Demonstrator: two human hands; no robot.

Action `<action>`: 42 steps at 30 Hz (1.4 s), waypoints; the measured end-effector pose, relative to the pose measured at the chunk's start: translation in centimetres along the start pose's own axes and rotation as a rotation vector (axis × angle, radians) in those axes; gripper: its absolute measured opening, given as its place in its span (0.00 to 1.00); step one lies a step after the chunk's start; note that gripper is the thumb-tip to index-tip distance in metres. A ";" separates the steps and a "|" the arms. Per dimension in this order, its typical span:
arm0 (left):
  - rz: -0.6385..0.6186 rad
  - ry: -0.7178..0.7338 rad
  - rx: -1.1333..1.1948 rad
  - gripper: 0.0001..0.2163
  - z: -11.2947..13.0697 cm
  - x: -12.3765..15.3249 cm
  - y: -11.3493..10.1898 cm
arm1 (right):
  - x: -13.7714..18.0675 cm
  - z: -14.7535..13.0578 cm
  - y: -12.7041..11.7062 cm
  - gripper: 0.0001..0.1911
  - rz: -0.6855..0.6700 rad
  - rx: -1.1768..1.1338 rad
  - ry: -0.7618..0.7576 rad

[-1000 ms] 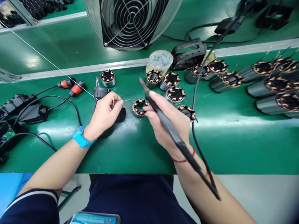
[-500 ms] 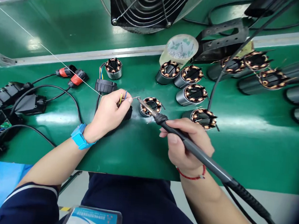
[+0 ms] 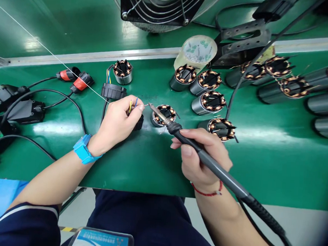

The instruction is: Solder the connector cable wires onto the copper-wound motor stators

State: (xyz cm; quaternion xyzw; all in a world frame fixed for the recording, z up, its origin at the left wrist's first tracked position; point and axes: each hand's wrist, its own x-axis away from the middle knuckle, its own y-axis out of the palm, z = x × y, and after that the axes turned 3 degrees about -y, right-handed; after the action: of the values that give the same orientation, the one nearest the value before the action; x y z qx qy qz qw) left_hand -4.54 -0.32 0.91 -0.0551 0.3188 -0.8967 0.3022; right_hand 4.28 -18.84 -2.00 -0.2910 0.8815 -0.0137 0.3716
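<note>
My left hand (image 3: 116,123) is closed in a pinch on thin yellow and blue wires (image 3: 133,103) and a strand of solder wire (image 3: 45,48) that runs off to the upper left. My right hand (image 3: 203,155) grips a black soldering iron (image 3: 206,161) like a pen. The iron's metal tip (image 3: 153,111) touches the bare wire ends just right of my left fingers. A small motor stator with copper windings (image 3: 164,114) sits right behind the tip. A black part (image 3: 138,122) lies under my left fingers.
More stators (image 3: 208,90) stand behind, with long grey ones (image 3: 325,104) at the right. A clear plastic cup (image 3: 197,52), a black metal bracket (image 3: 243,38) and a fan (image 3: 161,4) are at the back. Black cables and red-black connectors (image 3: 75,79) lie left.
My right hand turned the soldering iron from pointing up and away down to the wire ends held by my left hand. The view shifted closer and slightly right.
</note>
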 end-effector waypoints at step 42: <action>0.016 0.005 0.002 0.07 -0.1 0.0 0.2 | 0.1 -0.1 0.1 0.11 0.054 0.031 -0.005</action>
State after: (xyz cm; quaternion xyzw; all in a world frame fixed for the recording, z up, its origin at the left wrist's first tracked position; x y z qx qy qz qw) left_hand -4.47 -0.39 0.70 -0.0502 0.3191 -0.8947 0.3085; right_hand 4.08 -18.83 -2.04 -0.2611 0.8878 -0.0168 0.3787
